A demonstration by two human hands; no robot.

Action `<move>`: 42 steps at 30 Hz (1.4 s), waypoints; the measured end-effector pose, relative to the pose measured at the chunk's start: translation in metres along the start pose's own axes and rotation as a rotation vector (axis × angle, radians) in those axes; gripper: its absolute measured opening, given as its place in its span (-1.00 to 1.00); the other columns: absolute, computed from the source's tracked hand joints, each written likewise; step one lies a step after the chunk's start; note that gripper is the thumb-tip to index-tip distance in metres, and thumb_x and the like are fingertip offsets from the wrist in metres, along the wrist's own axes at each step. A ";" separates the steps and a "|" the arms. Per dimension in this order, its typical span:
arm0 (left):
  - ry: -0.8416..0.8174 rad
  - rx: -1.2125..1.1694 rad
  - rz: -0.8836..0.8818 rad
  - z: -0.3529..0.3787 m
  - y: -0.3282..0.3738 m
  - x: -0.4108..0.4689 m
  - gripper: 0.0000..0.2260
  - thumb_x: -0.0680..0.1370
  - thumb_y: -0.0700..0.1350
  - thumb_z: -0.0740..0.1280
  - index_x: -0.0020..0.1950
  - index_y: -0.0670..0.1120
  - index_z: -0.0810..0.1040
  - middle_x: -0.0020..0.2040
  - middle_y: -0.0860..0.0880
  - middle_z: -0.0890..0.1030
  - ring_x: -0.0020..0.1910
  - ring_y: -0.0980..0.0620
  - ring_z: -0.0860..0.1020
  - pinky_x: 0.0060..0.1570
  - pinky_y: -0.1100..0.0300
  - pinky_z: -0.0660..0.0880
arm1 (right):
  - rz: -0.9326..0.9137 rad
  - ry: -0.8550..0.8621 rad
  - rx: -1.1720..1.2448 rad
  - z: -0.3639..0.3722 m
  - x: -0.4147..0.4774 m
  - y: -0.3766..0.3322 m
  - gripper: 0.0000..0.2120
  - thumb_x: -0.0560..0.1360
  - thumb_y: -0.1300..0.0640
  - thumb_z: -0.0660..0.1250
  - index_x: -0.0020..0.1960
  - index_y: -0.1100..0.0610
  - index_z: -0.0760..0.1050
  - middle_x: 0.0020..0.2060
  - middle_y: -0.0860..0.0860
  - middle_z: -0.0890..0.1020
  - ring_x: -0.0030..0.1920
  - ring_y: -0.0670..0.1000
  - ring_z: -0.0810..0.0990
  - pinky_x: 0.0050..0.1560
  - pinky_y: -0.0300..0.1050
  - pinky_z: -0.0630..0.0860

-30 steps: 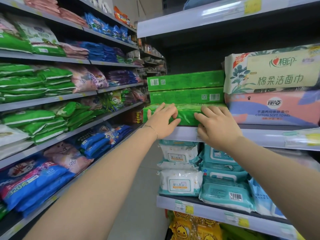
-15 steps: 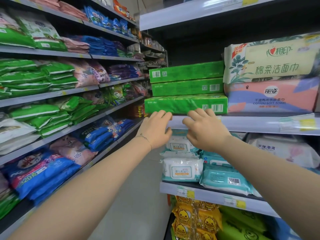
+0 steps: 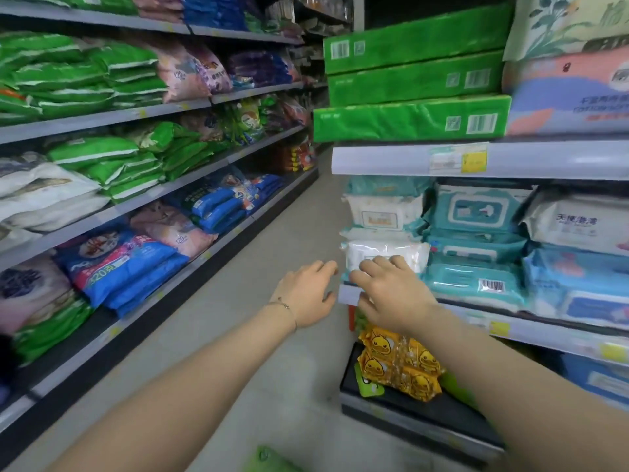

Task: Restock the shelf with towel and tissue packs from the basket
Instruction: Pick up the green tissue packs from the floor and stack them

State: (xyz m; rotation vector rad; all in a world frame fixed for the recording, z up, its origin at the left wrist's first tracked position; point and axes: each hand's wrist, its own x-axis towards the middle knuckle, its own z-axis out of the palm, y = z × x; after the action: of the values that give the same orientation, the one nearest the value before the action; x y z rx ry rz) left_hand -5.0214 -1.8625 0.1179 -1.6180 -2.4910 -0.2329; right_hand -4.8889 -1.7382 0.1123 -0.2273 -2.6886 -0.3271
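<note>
At the bottom edge a green blur (image 3: pixel 267 459) showed, too smeared to say whether it was the basket or a pack. Above it both forearms reached forward. The left hand (image 3: pixel 306 294) hung in the open aisle, fingers loosely spread and slightly bent, holding nothing. The right hand (image 3: pixel 391 298) was just beside it, fingers likewise relaxed and apart, empty. It lay across the front of a white pack of wipes (image 3: pixel 386 253), and whether it touched the pack could not be told. Under the right wrist sat yellow duck packs (image 3: pixel 398 364) on the bottom ledge. Higher and further back, the shelf (image 3: pixel 391 160) carried three green packs (image 3: pixel 391 120) stacked flat, the lowest jutting a little past the shelf's left end, with towel packs (image 3: pixel 565 97) close on their right. Racks (image 3: pixel 102 117) of bagged goods lined the far side of the aisle. With both hands free and low, the step in hand looked like fetching the next pack. To do it well, the person should find the basket by eye first. They should take one pack by its long sides with both hands so the soft wrap does not sag, and lift it level. It should then be set square on the stack and pushed back from the rim.
</note>
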 end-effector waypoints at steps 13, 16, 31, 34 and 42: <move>-0.385 -0.141 -0.147 0.128 -0.026 -0.075 -0.60 0.56 0.00 0.22 0.38 -0.04 0.28 0.33 -0.08 0.41 0.18 -0.14 0.48 0.09 0.04 0.45 | 0.019 -0.426 0.209 0.110 -0.057 -0.070 -0.63 0.51 0.05 0.15 0.30 0.10 0.37 0.15 0.09 0.46 0.19 0.15 0.40 0.12 0.04 0.26; -0.441 -0.210 -0.205 0.154 -0.027 -0.096 -0.62 0.56 -0.03 0.23 0.35 -0.05 0.27 0.30 -0.10 0.41 0.12 -0.17 0.50 0.04 0.04 0.47 | 0.047 -0.454 0.285 0.128 -0.071 -0.088 -0.64 0.52 0.07 0.16 0.29 0.09 0.37 0.14 0.08 0.46 0.19 0.14 0.40 0.07 0.03 0.24; -0.809 -0.392 -0.582 0.301 -0.016 -0.184 -0.61 0.52 -0.09 0.27 0.31 -0.11 0.31 0.24 -0.18 0.46 0.19 -0.21 0.49 0.16 -0.05 0.45 | -0.005 -0.821 0.367 0.198 -0.127 -0.146 -0.62 0.53 0.07 0.15 0.32 0.11 0.30 0.24 0.12 0.41 0.25 0.17 0.36 0.21 0.07 0.26; -0.864 -0.452 -0.667 0.327 -0.009 -0.202 -0.57 0.51 -0.10 0.28 0.37 -0.12 0.32 0.29 -0.18 0.46 0.24 -0.19 0.46 0.21 0.00 0.43 | -0.019 -0.883 0.391 0.205 -0.133 -0.152 -0.62 0.54 0.07 0.14 0.34 0.12 0.28 0.26 0.14 0.38 0.27 0.18 0.33 0.24 0.09 0.24; -0.867 -0.716 -1.021 0.371 0.011 -0.230 -0.70 0.56 -0.07 0.26 0.25 -0.15 0.41 0.19 -0.21 0.53 0.15 -0.19 0.51 0.09 0.10 0.43 | -0.010 -0.925 0.470 0.222 -0.146 -0.164 -0.63 0.54 0.06 0.15 0.31 0.14 0.30 0.22 0.13 0.40 0.23 0.18 0.36 0.20 0.08 0.27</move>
State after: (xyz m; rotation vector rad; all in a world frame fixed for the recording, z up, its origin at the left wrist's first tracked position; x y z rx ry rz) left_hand -4.9385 -1.9818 -0.2935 -0.3006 -4.0709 -0.7165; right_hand -4.8776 -1.8532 -0.1776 -0.2627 -3.5476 0.5546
